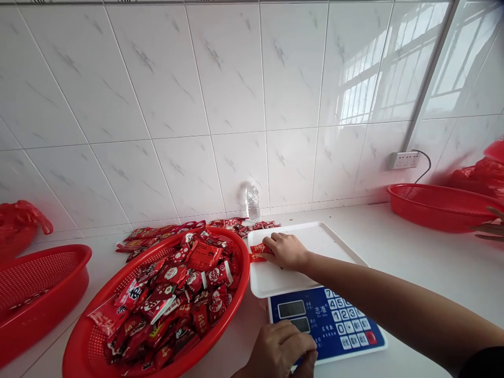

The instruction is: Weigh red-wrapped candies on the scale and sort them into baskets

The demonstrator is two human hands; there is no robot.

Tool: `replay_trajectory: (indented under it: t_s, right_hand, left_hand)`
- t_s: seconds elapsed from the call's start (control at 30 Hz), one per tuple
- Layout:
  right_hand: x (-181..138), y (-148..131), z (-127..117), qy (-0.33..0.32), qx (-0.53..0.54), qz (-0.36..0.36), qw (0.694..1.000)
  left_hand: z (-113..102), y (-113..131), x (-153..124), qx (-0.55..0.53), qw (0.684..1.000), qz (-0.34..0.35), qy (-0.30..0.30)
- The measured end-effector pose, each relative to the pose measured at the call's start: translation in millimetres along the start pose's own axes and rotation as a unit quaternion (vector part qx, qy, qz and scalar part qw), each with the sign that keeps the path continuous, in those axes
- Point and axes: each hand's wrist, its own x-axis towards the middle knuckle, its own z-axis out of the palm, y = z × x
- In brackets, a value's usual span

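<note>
My right hand (285,251) reaches across the white pan (323,241) of a weighing scale and pinches red candy packets (258,252) at the pan's left edge. My left hand (281,349) rests curled at the scale's blue front panel (334,320), fingers by the display; I see nothing in it. A red mesh basket (90,341) piled with several red sweet packets (177,294) stands just left of the scale.
More packets (157,233) lie along the tiled wall behind the basket, beside a small water bottle (252,203). Another red basket (39,294) sits at far left, a third (437,207) at right, where another person's fingers (492,226) show. A socket (403,159) is on the wall.
</note>
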Motion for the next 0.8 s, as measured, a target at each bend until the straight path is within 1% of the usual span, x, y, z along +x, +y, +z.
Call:
replay_trajectory:
  t_s: [0.13, 0.23, 0.33, 0.5, 0.63, 0.7, 0.8]
  right_hand:
    - [3, 0, -8, 0.004, 0.012, 0.024, 1.0]
    - [6, 0, -11, -0.008, 0.026, 0.038, 0.999]
    - [12, -1, -13, -0.039, 0.04, 0.03, 0.998]
    - [22, -3, -15, -0.097, 0.039, -0.014, 0.994]
    - [28, -5, -12, -0.128, 0.041, -0.009, 0.991]
    - [30, -6, -11, -0.129, 0.05, 0.006, 0.99]
    - [28, -6, -8, -0.109, 0.073, 0.032, 0.991]
  left_hand:
    - [1, 0, 0, 0.003, 1.0, 0.006, 0.006]
    - [2, 0, 0, 0.008, 1.0, 0.007, 0.006]
    - [2, 0, 0, 0.009, 1.0, 0.005, 0.005]
    - [4, -3, -2, 0.007, 1.0, 0.015, 0.004]
    - [4, -4, -2, 0.01, 1.0, 0.016, 0.003]
    - [4, -4, -2, 0.008, 1.0, 0.017, 0.003]
    - [3, -2, 0, 0.01, 1.0, 0.018, 0.005]
